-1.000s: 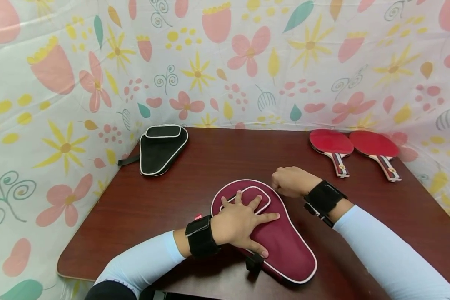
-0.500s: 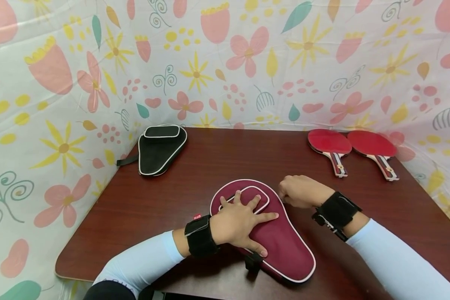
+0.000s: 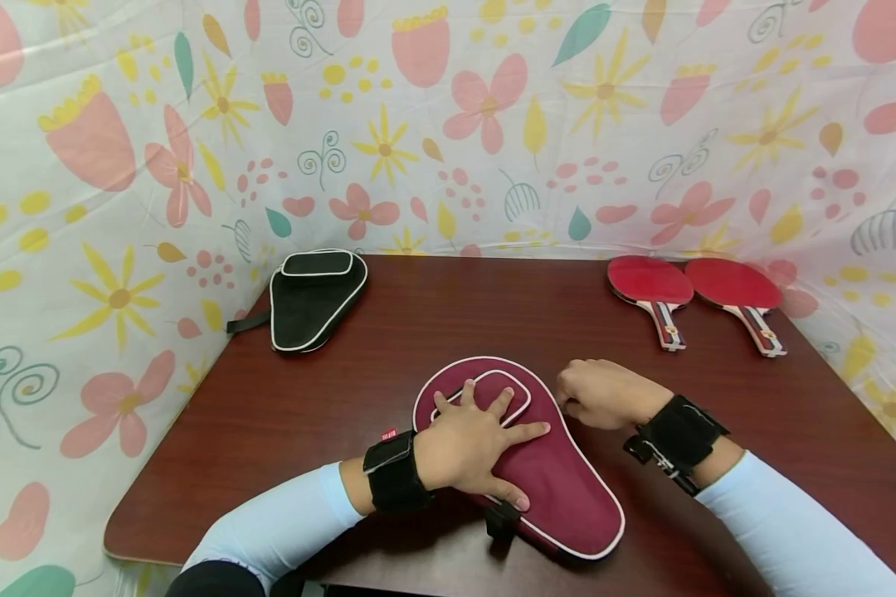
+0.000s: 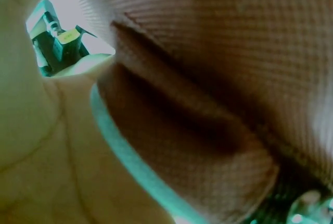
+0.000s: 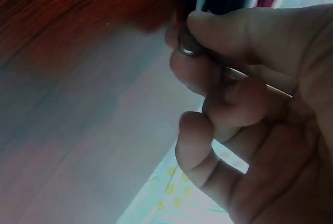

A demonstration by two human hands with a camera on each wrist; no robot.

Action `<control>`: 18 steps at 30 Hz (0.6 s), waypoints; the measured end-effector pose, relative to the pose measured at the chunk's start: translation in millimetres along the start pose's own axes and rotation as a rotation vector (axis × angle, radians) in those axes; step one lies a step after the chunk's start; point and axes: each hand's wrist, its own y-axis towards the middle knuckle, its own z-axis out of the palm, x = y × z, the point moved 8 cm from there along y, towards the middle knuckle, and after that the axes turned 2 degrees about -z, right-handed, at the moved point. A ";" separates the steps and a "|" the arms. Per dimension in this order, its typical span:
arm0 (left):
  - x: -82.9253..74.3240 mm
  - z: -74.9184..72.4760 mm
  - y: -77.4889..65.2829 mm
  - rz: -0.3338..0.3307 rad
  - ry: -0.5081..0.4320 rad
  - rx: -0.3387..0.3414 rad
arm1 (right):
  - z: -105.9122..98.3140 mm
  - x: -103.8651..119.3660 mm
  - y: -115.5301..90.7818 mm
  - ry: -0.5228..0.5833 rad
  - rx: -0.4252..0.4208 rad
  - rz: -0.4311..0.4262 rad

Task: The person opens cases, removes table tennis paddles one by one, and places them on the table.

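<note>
A maroon table tennis paddle case [image 3: 560, 489] with white piping lies on the table. My left hand [image 3: 466, 448] rests spread on top of it, fingers straight, partly over the outlined pocket. The left wrist view is filled by the case's textured fabric [image 4: 250, 41] and part of the palm. At the case's right edge, my right hand [image 3: 605, 394] has its fingers curled. In the right wrist view its thumb and forefinger pinch a small metal zipper pull [image 5: 189, 46] beside the case's dark side. The zipper's teeth are hard to make out.
A black paddle case [image 3: 314, 307] with white piping lies at the back left of the brown table [image 3: 216, 464]. Two red table tennis paddles [image 3: 650, 280] lie side by side at the back right. A flower-print cloth [image 3: 418, 166] hangs behind.
My right hand has moved along the right edge of the maroon case, toward me and slightly right, pinching the zipper pull. The left hand has stayed flat on the case.
</note>
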 end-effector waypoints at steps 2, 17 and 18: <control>-1.0 1.1 -1.4 -0.013 0.014 0.011 | 0.5 0.8 3.9 -0.023 -0.005 0.006; -2.5 -7.7 -26.1 -0.029 -0.003 0.118 | 3.9 0.3 45.1 -0.123 0.080 -0.030; -2.5 -8.2 -27.3 -0.029 -0.005 0.128 | 3.9 0.3 48.0 -0.128 0.085 -0.033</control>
